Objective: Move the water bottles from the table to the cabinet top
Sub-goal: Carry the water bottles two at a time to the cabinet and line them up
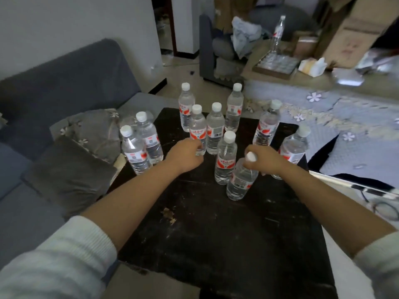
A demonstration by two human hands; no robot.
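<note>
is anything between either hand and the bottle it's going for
No. The left hand already grips a standing bottle, and the right hand holds a tilted bottle near its cap. Nothing sits between hand and bottle.

Bottles (216, 128) standing on table (216, 234), sofa (64, 93) left, cabinet (313, 78) behind right

- Both forearms reached forward, bare from the pushed-up pale sleeves.
- The left hand (187, 152) curled around the lower part of a standing bottle (198, 130), knuckles up.
- The right hand (264, 159) gripped a tilted bottle (240, 181) near its neck; its fingers seemed wrapped, though blurred.
</note>
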